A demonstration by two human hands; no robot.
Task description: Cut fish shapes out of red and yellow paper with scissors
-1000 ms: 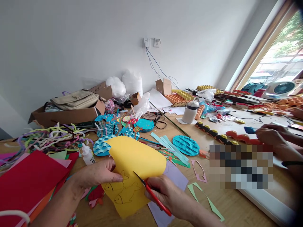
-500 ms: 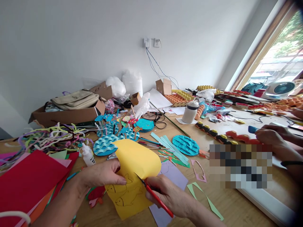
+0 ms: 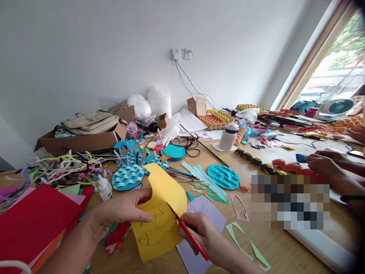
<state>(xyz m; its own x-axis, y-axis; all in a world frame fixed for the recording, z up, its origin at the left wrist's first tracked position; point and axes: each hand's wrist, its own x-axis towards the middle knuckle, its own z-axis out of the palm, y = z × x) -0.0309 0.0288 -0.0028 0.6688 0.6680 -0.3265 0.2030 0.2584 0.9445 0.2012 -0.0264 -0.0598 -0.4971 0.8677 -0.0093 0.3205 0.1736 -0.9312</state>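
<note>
Left hand: the left hand pinches the left side of the yellow paper, thumb flat on its face beside a drawn fish; grip narrow, closed on the sheet.
Right hand: the right hand is wrapped round the red handles of the scissors; how far apart the blades stand, I cannot tell.
Scissors: dark blade at the yellow paper, pointing up and left toward the far edge of the desk.
Yellow paper: held above the desk near the middle of its near edge, the upper part curling up; fish outlines show on the lower part.
Purple paper: the purple paper lies on the desk, partly hidden by the yellow paper and the right hand, with a fish outline near its top.
Scraps: right of the purple paper lie a pink scrap and, nearer the near edge, a green scrap.
Left side of desk: red paper on other colored sheets, pipe cleaners behind, and a glue bottle upright near the left hand.
Middle of desk: a wavy blue disc, pale blue strips and a crinkled blue disc.
Far edge: a cardboard box with a beige bag on top.
Right side: another person's hands hold something blue.
</note>
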